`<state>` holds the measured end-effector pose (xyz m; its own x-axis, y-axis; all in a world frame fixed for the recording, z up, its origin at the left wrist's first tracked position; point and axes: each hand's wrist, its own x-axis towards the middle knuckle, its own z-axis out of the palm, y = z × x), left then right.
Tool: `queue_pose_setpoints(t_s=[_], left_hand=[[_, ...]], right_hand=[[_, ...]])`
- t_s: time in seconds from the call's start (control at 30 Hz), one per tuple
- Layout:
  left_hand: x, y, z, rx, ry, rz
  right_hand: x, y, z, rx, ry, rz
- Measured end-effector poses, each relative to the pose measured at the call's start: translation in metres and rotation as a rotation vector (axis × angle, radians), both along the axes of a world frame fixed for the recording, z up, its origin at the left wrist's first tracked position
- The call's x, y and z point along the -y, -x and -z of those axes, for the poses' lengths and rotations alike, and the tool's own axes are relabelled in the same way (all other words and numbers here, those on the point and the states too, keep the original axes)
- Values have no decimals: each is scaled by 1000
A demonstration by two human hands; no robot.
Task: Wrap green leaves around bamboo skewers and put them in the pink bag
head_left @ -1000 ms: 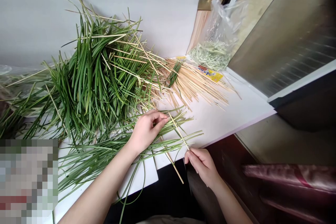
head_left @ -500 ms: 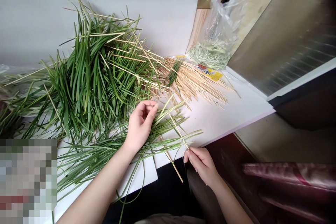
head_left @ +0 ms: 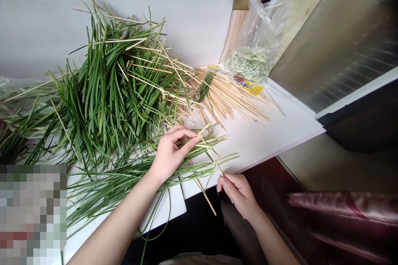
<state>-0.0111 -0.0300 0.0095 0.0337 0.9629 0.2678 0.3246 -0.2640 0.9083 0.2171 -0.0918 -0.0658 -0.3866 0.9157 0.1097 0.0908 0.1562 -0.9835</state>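
Showing a head-worn view, looking down on a left hand [head_left: 170, 153] and a right hand [head_left: 238, 192] above a white board [head_left: 273, 132]. Left hand: fingers [head_left: 183, 133] curled and partly closed over a loose spray of long green leaf blades [head_left: 130, 176], with a few blades passing beneath the palm. Right hand: thumb and fingertips [head_left: 225, 180] pinched closed on a thin wooden skewer [head_left: 213, 161] at its lower end, just beside the left hand and not touching it. Leaf blades fanning across the board's near edge, with their tips reaching past the skewer toward the right hand. Second skewer [head_left: 205, 194] lying slantwise under the blades, its lower end jutting over the board's edge. Large tangled heap of green leaves [head_left: 108, 91], stuck through with pale sticks, lying to the left of both hands against a white wall panel [head_left: 155, 0]. Loose fan of bare wooden skewers [head_left: 230, 101] spreading across the board beyond the hands, its far ends resting near a yellow packet [head_left: 250, 87]. Red and blue print visible on the packet, with lettering too small and blurred to read. Clear plastic bag [head_left: 258, 29] of pale green chopped pieces standing just behind the packet. Pixelated patch [head_left: 32, 215] hiding the lower left corner.
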Motion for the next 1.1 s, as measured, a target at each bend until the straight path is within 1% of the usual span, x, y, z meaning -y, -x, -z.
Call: queue_pose_setpoints(t_s=[0.17, 0.27, 0.37, 0.47, 0.53, 0.57, 0.63, 0.73, 0.77, 0.83, 0.9, 1.0, 1.03, 1.1], left_hand=[[-2, 3, -4, 266, 119, 96], [-2, 5, -5, 276, 108, 94], [-2, 9, -7, 272, 41, 12], [-2, 13, -11, 269, -131, -159], [-3, 16, -16, 285, -234, -251], [-3, 18, -19, 326, -270, -284], [-4, 21, -25, 481, -320, -328], [-5, 26, -31, 750, -375, -325], [-6, 27, -32, 799, -365, -305], [-7, 28, -30, 807, -274, -253], [-7, 25, -25, 714, -112, -168], [-6, 15, -12, 512, 110, 2], [-5, 11, -8, 451, 155, 42], [-3, 4, -1, 374, 192, 74]], right_hand=[[0, 1, -1, 0, 1, 8], [-1, 1, 0, 0, -3, 9], [-1, 1, 1, -3, -7, 11], [-1, 1, 1, -13, -11, 15], [-1, 1, 0, -13, -10, 16], [-1, 2, 0, -10, -7, 17], [0, 2, 1, -6, 5, 21], [1, 1, 4, -15, 23, 37], [1, 1, 5, -22, 27, 41], [1, 1, 8, -37, 38, 43], [1, 0, 11, -47, 44, 42], [1, -1, 13, -58, 45, 29], [1, -2, 14, -66, 46, 22], [2, -3, 15, -83, 52, 6]])
